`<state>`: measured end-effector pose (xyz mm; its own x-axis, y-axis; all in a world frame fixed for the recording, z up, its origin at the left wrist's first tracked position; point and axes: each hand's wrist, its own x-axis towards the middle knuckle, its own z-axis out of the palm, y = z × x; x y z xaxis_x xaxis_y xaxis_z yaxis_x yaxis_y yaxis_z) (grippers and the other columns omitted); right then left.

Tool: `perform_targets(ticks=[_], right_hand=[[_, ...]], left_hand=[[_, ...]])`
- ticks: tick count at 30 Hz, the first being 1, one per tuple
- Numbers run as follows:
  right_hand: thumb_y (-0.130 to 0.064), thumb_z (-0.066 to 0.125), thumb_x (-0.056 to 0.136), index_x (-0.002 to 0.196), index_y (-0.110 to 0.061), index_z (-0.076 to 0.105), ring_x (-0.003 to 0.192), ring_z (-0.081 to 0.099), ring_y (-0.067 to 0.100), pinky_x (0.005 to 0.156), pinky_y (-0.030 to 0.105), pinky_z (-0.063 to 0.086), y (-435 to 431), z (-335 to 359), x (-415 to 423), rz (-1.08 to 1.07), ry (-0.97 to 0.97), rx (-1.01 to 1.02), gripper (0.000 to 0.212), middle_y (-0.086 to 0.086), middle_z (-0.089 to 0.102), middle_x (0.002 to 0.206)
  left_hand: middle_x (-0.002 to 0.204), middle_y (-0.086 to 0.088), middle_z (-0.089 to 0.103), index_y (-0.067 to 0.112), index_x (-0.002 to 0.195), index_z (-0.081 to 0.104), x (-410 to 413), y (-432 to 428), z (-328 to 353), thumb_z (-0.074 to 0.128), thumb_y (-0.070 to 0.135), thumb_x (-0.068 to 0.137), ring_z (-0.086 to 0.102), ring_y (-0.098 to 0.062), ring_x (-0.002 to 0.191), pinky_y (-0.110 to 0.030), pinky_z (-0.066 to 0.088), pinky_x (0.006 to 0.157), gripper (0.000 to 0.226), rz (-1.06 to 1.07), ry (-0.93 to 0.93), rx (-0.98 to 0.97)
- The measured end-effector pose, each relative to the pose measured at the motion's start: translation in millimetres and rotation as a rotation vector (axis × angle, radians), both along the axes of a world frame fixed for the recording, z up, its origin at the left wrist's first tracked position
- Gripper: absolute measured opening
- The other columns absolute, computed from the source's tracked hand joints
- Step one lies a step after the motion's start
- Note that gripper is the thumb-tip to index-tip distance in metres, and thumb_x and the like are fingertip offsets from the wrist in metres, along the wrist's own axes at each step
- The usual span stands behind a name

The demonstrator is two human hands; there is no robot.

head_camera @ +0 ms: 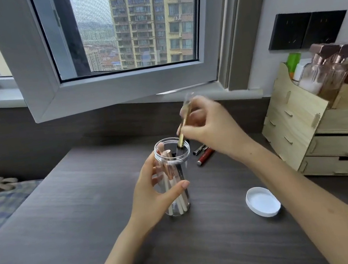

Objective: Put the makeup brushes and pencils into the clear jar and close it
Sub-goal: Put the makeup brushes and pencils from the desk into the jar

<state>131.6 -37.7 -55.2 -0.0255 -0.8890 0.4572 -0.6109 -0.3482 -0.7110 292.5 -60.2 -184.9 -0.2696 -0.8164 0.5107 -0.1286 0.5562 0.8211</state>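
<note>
A clear plastic jar (174, 177) stands upright mid-worktop (90, 213), our left hand (155, 192) wrapped round its side, white-handled brushes inside. Our right hand (208, 126) pinches a gold-banded pencil (184, 125), tip at the jar's mouth, top end blurred. Behind lie a red pencil (205, 156) and a silvery one, partly hidden. The round white lid (262, 201) lies just right.

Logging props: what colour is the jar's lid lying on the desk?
White lid, seen in the head view.
</note>
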Motion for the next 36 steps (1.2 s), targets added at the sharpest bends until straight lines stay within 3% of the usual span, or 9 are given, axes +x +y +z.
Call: perform_targets(ticks=[7, 9, 13, 16, 18, 21, 26, 32, 36], right_hand=[[-0.028, 0.06, 0.084, 0.077, -0.019, 0.064, 0.09, 0.041, 0.013, 0.078, 0.028, 0.038, -5, -4, 4, 0.033, 0.641, 0.034, 0.012, -0.004, 0.057, 0.097], [-0.026, 0.06, 0.084, 0.081, -0.016, 0.069, 0.1, 0.042, 0.011, 0.089, 0.027, 0.038, -7, -6, -3, 0.183, 0.543, 0.246, 0.014, -0.006, 0.054, 0.104], [-0.02, 0.053, 0.081, 0.089, -0.023, 0.076, 0.106, 0.06, 0.005, 0.086, 0.016, 0.047, -14, -8, -27, 0.526, -0.117, 0.405, 0.024, -0.007, 0.067, 0.11], [-0.013, 0.049, 0.087, 0.077, -0.016, 0.072, 0.076, 0.065, 0.016, 0.062, 0.024, 0.048, -42, -33, -49, 0.171, -0.505, 0.375, 0.026, 0.001, 0.075, 0.082], [-0.014, 0.055, 0.086, 0.07, -0.015, 0.066, 0.065, 0.06, 0.02, 0.058, 0.026, 0.045, -65, -62, -58, -0.306, -0.324, 0.391, 0.02, 0.006, 0.071, 0.072], [-0.035, 0.065, 0.082, 0.097, -0.01, 0.068, 0.096, 0.065, 0.029, 0.08, 0.032, 0.048, -84, -98, -68, -0.684, 0.109, 0.49, 0.029, 0.013, 0.071, 0.106], [-0.047, 0.072, 0.074, 0.124, -0.007, 0.046, 0.121, 0.057, 0.032, 0.09, 0.035, 0.047, -94, -111, -63, -0.759, 0.197, 0.607, 0.069, 0.015, 0.06, 0.129], [-0.019, 0.064, 0.076, 0.118, 0.0, 0.057, 0.107, 0.066, 0.029, 0.081, 0.032, 0.054, -98, -111, -65, -0.774, 0.111, 0.663, 0.047, 0.015, 0.07, 0.114], [-0.015, 0.064, 0.072, 0.078, -0.007, 0.062, 0.077, 0.067, 0.027, 0.054, 0.023, 0.045, -82, -104, -68, -0.708, 0.179, 0.741, 0.01, 0.008, 0.065, 0.07]], left_hand=[[0.127, 0.016, 0.059, 0.039, 0.139, 0.037, 0, 0, -1, 0.077, 0.054, 0.065, 0.056, -0.002, 0.111, -0.006, 0.041, 0.087, 0.085, -0.017, -0.001, 0.002], [0.128, 0.019, 0.057, 0.039, 0.139, 0.036, 0, 0, 0, 0.075, 0.052, 0.065, 0.055, -0.001, 0.112, -0.006, 0.041, 0.087, 0.085, -0.02, -0.011, -0.014], [0.127, 0.027, 0.055, 0.044, 0.137, 0.036, 0, -1, -1, 0.077, 0.048, 0.064, 0.054, 0.004, 0.11, -0.003, 0.04, 0.085, 0.083, 0.001, 0.004, -0.015], [0.128, 0.031, 0.053, 0.041, 0.139, 0.036, 1, -2, -2, 0.078, 0.044, 0.065, 0.055, 0.002, 0.111, -0.004, 0.04, 0.086, 0.085, 0.004, 0.007, -0.018], [0.13, 0.033, 0.051, 0.04, 0.139, 0.036, 1, -2, -2, 0.079, 0.042, 0.066, 0.054, 0.004, 0.113, -0.005, 0.04, 0.086, 0.085, -0.002, 0.004, -0.018], [0.131, 0.034, 0.05, 0.043, 0.14, 0.034, 2, -2, -1, 0.078, 0.042, 0.067, 0.053, 0.004, 0.114, -0.004, 0.04, 0.087, 0.085, -0.011, 0.0, -0.019], [0.126, 0.033, 0.053, 0.04, 0.138, 0.037, 1, -3, -1, 0.077, 0.048, 0.066, 0.054, 0.004, 0.112, -0.004, 0.04, 0.087, 0.082, -0.011, -0.01, -0.008], [0.126, 0.027, 0.056, 0.039, 0.138, 0.037, 2, -3, -2, 0.076, 0.049, 0.065, 0.056, 0.0, 0.112, -0.006, 0.04, 0.087, 0.083, -0.014, 0.0, 0.006], [0.127, 0.026, 0.056, 0.039, 0.138, 0.037, 2, -2, -1, 0.076, 0.048, 0.066, 0.055, 0.002, 0.112, -0.004, 0.039, 0.086, 0.083, -0.011, -0.008, 0.002]])
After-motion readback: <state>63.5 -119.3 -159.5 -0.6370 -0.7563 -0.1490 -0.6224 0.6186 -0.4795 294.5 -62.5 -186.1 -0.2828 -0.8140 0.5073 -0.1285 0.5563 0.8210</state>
